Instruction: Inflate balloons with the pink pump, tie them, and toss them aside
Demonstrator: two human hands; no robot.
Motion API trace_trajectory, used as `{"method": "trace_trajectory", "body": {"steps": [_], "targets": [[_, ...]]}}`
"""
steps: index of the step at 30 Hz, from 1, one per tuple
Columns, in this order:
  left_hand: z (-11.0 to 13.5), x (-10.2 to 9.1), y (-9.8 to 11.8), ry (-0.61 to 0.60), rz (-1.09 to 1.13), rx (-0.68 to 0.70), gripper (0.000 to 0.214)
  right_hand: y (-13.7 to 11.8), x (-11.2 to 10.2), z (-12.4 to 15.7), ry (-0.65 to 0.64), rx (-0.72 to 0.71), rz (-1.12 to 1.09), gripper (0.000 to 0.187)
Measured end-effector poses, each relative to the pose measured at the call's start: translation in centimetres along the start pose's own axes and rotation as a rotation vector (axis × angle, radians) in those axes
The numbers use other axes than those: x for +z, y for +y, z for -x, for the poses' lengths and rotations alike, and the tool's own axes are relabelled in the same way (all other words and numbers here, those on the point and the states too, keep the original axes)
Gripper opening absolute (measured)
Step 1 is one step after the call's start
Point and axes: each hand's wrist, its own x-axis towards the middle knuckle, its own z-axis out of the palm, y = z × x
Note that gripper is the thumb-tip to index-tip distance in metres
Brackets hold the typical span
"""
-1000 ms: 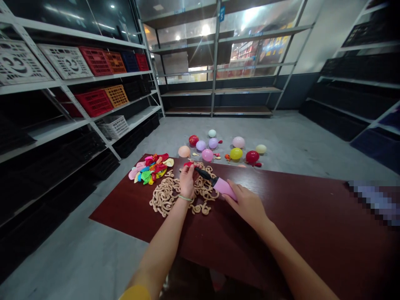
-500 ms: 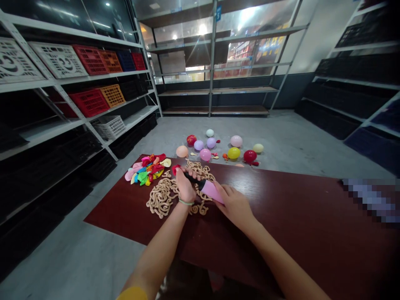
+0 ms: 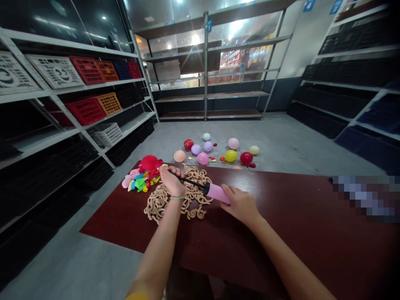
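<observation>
A balloon hand pump (image 3: 216, 193) with a pink barrel and black rod spans the space between my hands. My right hand (image 3: 241, 204) is closed round the lower end of the pink barrel. Further left, my left hand (image 3: 171, 181) grips the pump's black front part, which its fingers largely cover. Just beyond that hand sits a partly inflated red balloon (image 3: 151, 162); its neck is hidden. Beneath the pump lies a pile of beige curled strips (image 3: 195, 196) on the dark red table (image 3: 250, 237). Flat coloured balloons (image 3: 140, 183) lie heaped at the table's left.
Several inflated balloons, including a yellow one (image 3: 231, 156) and a dark red one (image 3: 246, 158), rest on the floor past the table's far edge. Metal shelving (image 3: 206, 96) stands behind. Left racks hold crates (image 3: 86, 111). A pixelated patch (image 3: 365, 196) covers something at the table's right.
The red balloon has swelled from a small bulb. My hands have moved apart, and a thin black rod now shows between them. The view has tilted slightly up and right.
</observation>
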Motion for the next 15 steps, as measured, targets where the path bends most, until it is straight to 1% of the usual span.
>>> {"method": "trace_trajectory", "body": {"steps": [1, 3, 4, 5, 7, 9, 10, 12, 15], "targets": [[0.8, 0.8, -0.5, -0.056, -0.009, -0.024, 0.024, -0.4, 0.2, 0.1, 0.014, 0.027, -0.051, 0.049], [2.4, 2.1, -1.9, -0.220, -0.028, -0.098, 0.025, -1.2, 0.4, 0.3, 0.050, 0.108, -0.138, 0.050], [3.1, 2.5, -2.7, -0.273, -0.039, -0.138, 0.027, -1.4, 0.5, 0.4, 0.061, 0.146, -0.162, 0.050], [3.6, 2.6, -3.6, -0.280, -0.056, -0.170, 0.029, -1.4, 0.5, 0.4, 0.060, 0.172, -0.171, 0.049], [3.9, 2.0, -5.0, -0.256, -0.083, -0.220, 0.031, -1.3, 0.4, 0.3, 0.022, 0.167, -0.160, 0.047], [3.2, 0.9, -5.7, -0.226, -0.090, -0.237, 0.029, -0.9, 0.3, 0.1, -0.035, 0.114, -0.140, 0.045], [2.5, 0.3, -5.7, -0.203, -0.093, -0.245, 0.028, -0.6, 0.3, 0.0, -0.057, 0.084, -0.132, 0.044], [0.7, -0.6, -5.0, -0.133, -0.069, -0.210, 0.024, 0.1, 0.1, -0.3, -0.077, 0.034, -0.117, 0.044], [-1.7, -1.2, -3.1, -0.063, -0.025, -0.137, 0.021, 1.0, -0.3, -0.5, -0.073, -0.018, -0.077, 0.045]]}}
